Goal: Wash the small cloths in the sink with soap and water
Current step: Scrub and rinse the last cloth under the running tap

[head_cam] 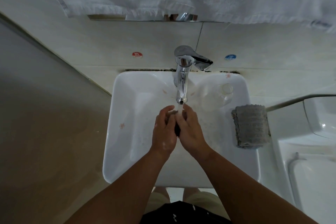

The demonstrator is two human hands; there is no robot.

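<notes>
Wet, bunched dark cloth (pixel 177 130), clasped between left grip (pixel 163 131) and right grip (pixel 190 129), right under the running water (pixel 179 109), above the white sink (pixel 127 114). Ribbed grey cloths (pixel 251 127), folded in a stack, resting on the sink's right rim.

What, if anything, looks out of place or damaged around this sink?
The seam behind the sink is blackened and patchy, like mould or failing sealant. Pinkish marks stain the sink's left wall. Folded grey cloths overhang its right rim. The left hand and right hand grip the dark cloth normally.
</notes>
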